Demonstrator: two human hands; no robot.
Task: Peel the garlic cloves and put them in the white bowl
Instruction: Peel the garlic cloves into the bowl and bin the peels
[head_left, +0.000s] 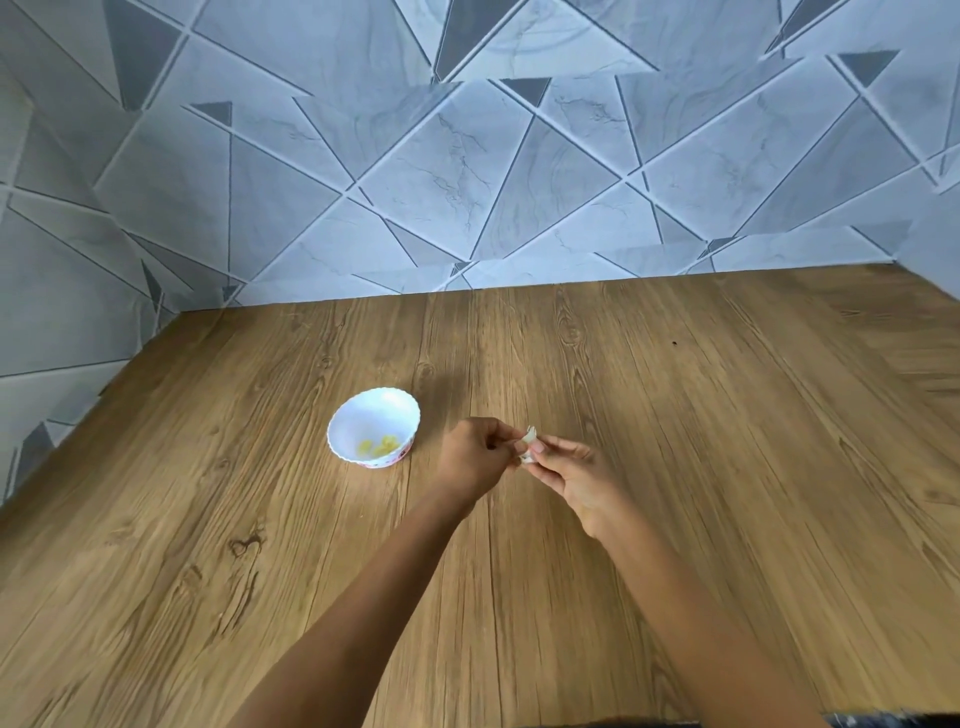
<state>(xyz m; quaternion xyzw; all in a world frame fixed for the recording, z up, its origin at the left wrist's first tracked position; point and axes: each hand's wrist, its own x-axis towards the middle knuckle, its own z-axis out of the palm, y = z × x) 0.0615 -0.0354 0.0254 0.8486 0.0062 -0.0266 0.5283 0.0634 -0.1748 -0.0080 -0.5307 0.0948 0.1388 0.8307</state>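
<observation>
Forearms lead out to my left hand (475, 457) and right hand (571, 478), both sets of fingertips pinching one papery garlic clove (529, 446) just right of the white bowl (369, 415) — too sharp a tug, I judge, could pop it loose onto the table (675, 415).

One wide-angle view sits on the person's head and looks forward and down across the wooden tabletop (701, 467) to the tiled wall (467, 156) at 12 o'clock. Both forearms enter from 6 o'clock. At arm's length from the lens, just below centre, the left hand (470, 457) and right hand (576, 478) pinch a garlic clove (529, 446), with the white bowl (373, 434) near them at 9 o'clock.
</observation>
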